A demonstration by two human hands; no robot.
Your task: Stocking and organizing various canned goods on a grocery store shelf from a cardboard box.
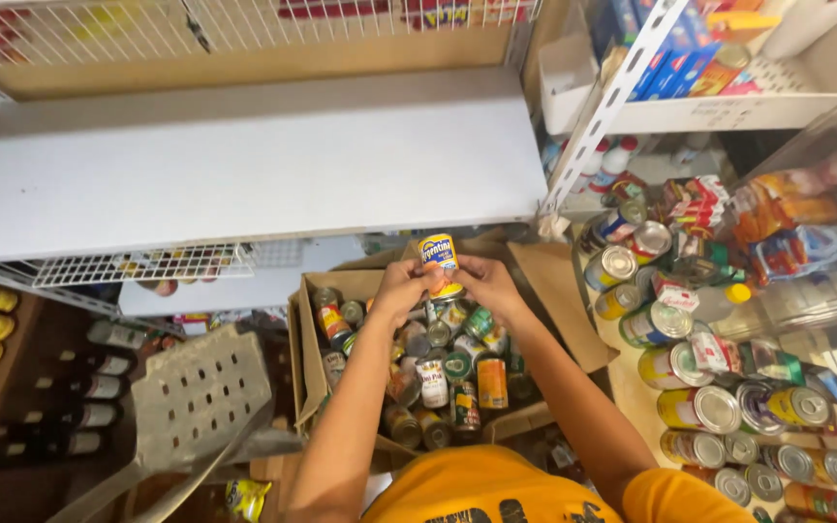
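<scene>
Above box (310, 360): left hand (403, 290) and right hand (484, 283) both grasp one can (439, 255); shelf (244, 160) at 12 o'clock bare, box nearly full.

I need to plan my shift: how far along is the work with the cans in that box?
Done, it seems: many cans already lie on the shelf at right. In hand: the left hand and right hand together hold one can above the cardboard box. Left: the box holds many loose cans, and the white shelf above is bare.
</scene>
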